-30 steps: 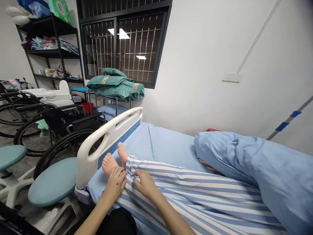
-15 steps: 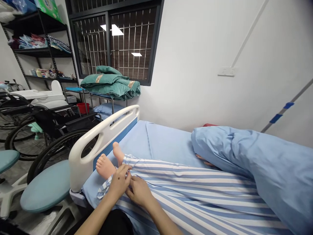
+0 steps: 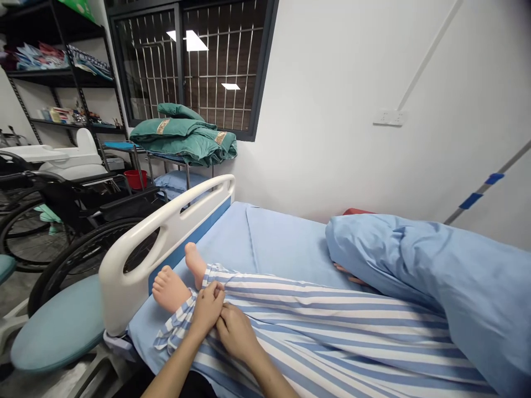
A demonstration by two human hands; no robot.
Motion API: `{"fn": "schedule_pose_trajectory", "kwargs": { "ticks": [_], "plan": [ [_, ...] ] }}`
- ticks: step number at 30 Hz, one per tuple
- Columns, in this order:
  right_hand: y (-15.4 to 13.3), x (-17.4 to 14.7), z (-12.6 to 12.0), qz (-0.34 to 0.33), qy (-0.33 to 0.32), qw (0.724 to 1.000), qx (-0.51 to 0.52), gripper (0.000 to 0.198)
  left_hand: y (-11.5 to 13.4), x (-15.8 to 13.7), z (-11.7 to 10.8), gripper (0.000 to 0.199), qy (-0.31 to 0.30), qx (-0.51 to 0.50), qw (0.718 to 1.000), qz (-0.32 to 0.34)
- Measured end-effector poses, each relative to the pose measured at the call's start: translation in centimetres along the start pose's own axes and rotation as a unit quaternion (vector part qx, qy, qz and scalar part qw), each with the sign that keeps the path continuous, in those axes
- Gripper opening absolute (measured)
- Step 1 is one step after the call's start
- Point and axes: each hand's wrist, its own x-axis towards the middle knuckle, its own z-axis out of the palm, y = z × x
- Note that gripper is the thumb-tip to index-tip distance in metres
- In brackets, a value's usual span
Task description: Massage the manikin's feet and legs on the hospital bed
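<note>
The striped trousers (image 3: 315,309) are spread with the hems (image 3: 166,331) near the footboard (image 3: 174,232). The left hand (image 3: 208,309) and right hand (image 3: 237,333) are curled over them, but whether fabric is clamped cannot be told. Likely soft and light, they are best taken by the hems.

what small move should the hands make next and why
Probably move the left hand to the near trouser cuff and smooth it: that cuff lies flared and rumpled beside the near foot, and the hand is close by.
</note>
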Motion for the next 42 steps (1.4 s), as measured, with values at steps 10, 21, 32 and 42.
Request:
{"fn": "schedule_pose_trajectory", "kwargs": {
  "ticks": [10, 21, 32, 42],
  "plan": [
    [1.6, 2.8, -4.1, -0.033, -0.003, 0.999, 0.031, 0.021, 0.3, -0.3, 0.2, 0.017, 0.006, 0.056, 0.998, 0.018],
    [7.5, 8.7, -3.9, 0.059, 0.188, 0.971, 0.133, 0.028, 1.3, -0.4, 0.2, 0.03, -0.004, 0.07, 0.998, 0.007],
    [9.3, 8.5, -2.9, 0.052, 0.21, 0.961, 0.17, 0.03, 3.3, 3.3, 1.8, 0.037, -0.037, -0.009, 0.999, 0.015],
    [9.5, 8.5, -2.9, 0.07, 0.206, 0.961, 0.173, 0.033, 3.4, 9.2, 6.0, 0.032, 0.041, 0.05, 0.998, 0.028]
  ]
}}
